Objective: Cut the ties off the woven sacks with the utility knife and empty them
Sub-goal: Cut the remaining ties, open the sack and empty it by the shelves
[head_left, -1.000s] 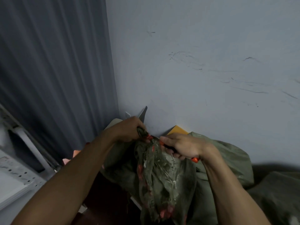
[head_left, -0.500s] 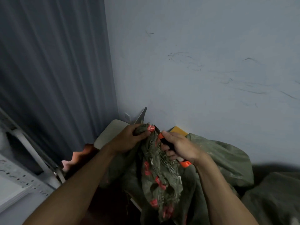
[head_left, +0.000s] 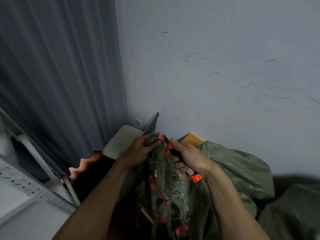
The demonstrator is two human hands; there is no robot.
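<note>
Green woven sack [head_left: 166,196] with red print hangs low in the middle of the frame. Its frayed neck is bunched in the left hand [head_left: 138,149], whose fingers curl tight around the gathered cloth. A red tie [head_left: 160,137] rings the neck right beside those fingertips. The right hand [head_left: 192,158] has its fingers clamped round an orange-and-black utility knife [head_left: 175,153], the tip angled up towards the tie; the blade itself is too dark to make out. The neck is gathered closed, so what the sack holds is hidden, and its bottom is cut off by the lower edge. Behind it at the right lies a second green sack [head_left: 242,170], with a darker sack [head_left: 294,213] in the lower right corner. A yellow object [head_left: 191,140] peeks out against the pale wall [head_left: 207,66]. A grey curtain [head_left: 60,66] fills the upper left and a perforated metal rack [head_left: 34,187] the lower left.
</note>
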